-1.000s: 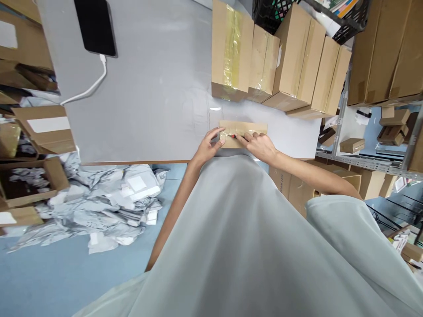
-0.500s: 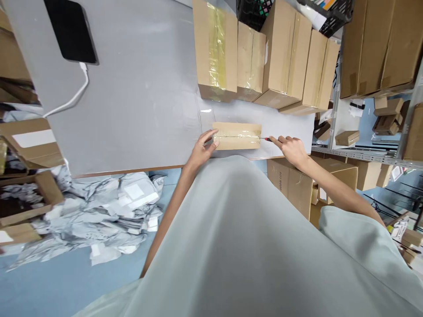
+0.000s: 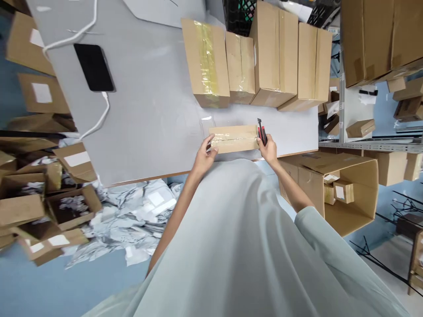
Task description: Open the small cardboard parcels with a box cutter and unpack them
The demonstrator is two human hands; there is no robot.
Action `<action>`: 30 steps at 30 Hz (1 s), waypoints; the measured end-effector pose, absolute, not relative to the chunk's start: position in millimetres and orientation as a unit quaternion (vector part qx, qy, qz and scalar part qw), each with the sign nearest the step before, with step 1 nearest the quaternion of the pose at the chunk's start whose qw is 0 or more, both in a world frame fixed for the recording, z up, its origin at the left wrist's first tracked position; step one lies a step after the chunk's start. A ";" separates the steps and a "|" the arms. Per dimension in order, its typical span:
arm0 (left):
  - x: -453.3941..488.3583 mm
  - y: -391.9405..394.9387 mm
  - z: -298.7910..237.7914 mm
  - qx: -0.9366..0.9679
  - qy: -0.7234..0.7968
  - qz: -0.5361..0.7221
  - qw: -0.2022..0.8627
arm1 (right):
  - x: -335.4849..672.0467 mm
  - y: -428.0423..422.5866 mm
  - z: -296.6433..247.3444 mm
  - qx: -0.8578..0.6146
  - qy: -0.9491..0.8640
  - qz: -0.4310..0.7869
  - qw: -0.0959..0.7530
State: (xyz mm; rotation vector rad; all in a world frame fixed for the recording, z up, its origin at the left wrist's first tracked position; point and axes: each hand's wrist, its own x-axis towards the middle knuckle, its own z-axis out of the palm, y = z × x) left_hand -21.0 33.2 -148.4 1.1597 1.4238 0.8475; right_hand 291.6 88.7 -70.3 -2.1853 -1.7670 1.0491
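Fingers of our left hand [image 3: 203,159] pinch the small box [image 3: 233,139] at the near edge of the table [image 3: 148,132]; our right hand [image 3: 270,150], at its right end, holds a cutter [image 3: 262,133]. We should keep its tip turned away.

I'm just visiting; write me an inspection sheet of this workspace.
Surface: smooth grey tabletop, brown edge.
Job's things: small oblong brown cardboard box, tape on top; red-and-black cutter.
Clutter: row of four larger taped brown cardboard boxes; flat black rectangular phone.
Hands: left hand touches the oblong box's left end; right hand holds the cutter at the box's other end.
Cables: white cable plugged into the phone; another white cable beyond it.
Surroundings: crumpled pale-grey sheeting on the floor; large open brown carton with small boxes inside.
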 end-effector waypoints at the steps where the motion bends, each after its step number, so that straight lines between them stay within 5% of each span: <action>1: -24.6 28.6 -144.7 0.487 0.615 0.348 0.512 | 281.7 85.3 -73.7 -0.729 -0.589 0.341 0.071; 8: -44.8 27.3 -113.7 0.587 0.684 0.300 0.312 | 241.1 73.0 -82.2 -0.670 -0.598 0.431 0.088; 16: -40.0 73.2 -126.2 0.695 0.579 0.245 0.349 | 237.5 80.0 -46.0 -0.620 -0.700 0.354 0.004; 24: -25.1 41.2 -136.4 0.645 0.605 0.305 0.352 | 231.7 90.1 15.6 -0.469 -0.826 0.212 -0.229; 30: -26.3 45.1 -139.5 0.641 0.602 0.316 0.357 | 221.7 93.8 30.7 -0.418 -0.844 0.155 -0.299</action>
